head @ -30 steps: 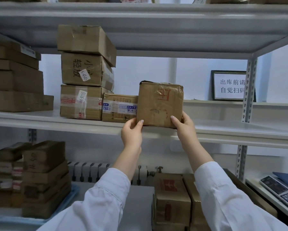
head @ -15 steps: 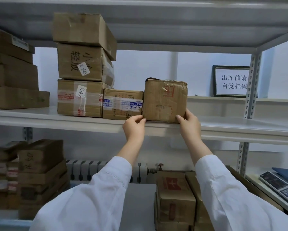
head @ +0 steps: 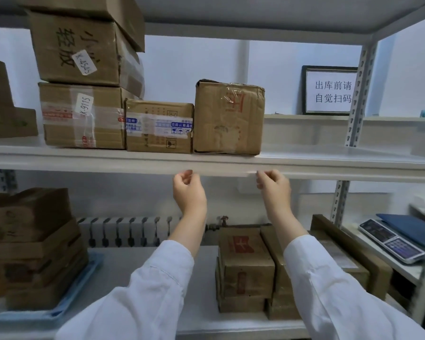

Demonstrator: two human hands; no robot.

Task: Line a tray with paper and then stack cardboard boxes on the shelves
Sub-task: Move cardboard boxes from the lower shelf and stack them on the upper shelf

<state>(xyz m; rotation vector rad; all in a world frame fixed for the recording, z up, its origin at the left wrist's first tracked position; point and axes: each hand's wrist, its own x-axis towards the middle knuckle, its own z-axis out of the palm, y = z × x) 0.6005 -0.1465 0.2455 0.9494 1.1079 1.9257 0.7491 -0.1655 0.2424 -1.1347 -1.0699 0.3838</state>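
A tall brown cardboard box with clear tape stands upright on the middle white shelf, touching a lower taped box on its left. My left hand and my right hand hang just below the shelf's front edge, under that tall box. Neither touches it. Both hold nothing and their fingers are loosely curled. White sleeves cover my forearms.
A stack of three boxes stands left of the taped box. Below, a blue tray carries several boxes, and more boxes sit lower right. A scale, a framed sign and a shelf post are at right.
Both hands have let go of the tall box, which now rests on the shelf next to the taped box. The hands have dropped below the shelf edge.
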